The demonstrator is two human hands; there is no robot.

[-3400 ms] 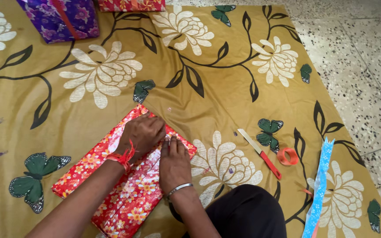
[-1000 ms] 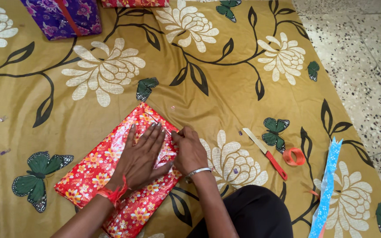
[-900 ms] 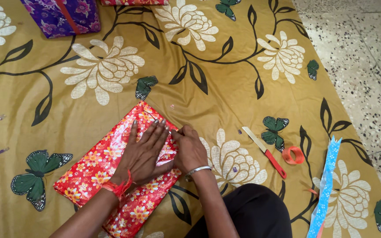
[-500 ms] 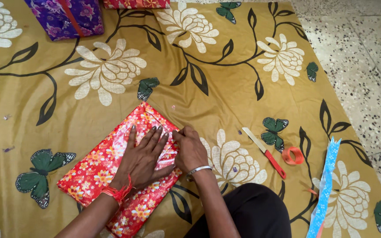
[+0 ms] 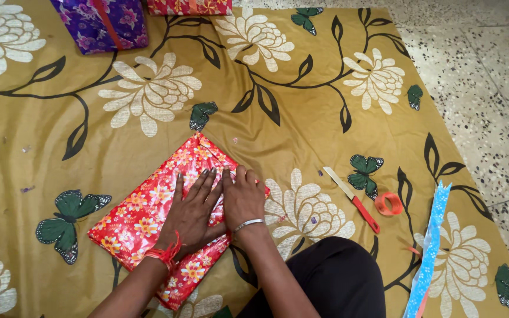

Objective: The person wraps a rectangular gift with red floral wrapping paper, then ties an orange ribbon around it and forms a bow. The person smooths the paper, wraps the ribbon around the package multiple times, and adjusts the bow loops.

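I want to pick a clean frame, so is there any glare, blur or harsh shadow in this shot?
Head view: soft, even light; focus sharp throughout; glossy sheen on the red floral wrapped box beside the left hand and right hand; only faint shadows under the hands; slight wide-angle stretching at the golden floral sheet's edges.

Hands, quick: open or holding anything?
Left hand: open, flat on the red floral wrapped box.
Right hand: open, flat on it too.

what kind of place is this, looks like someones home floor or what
Probably a home floor used for gift wrapping. A flowered cloth is spread over speckled terrazzo floor, both hands press a red floral parcel, and a knife and tape roll lie nearby.
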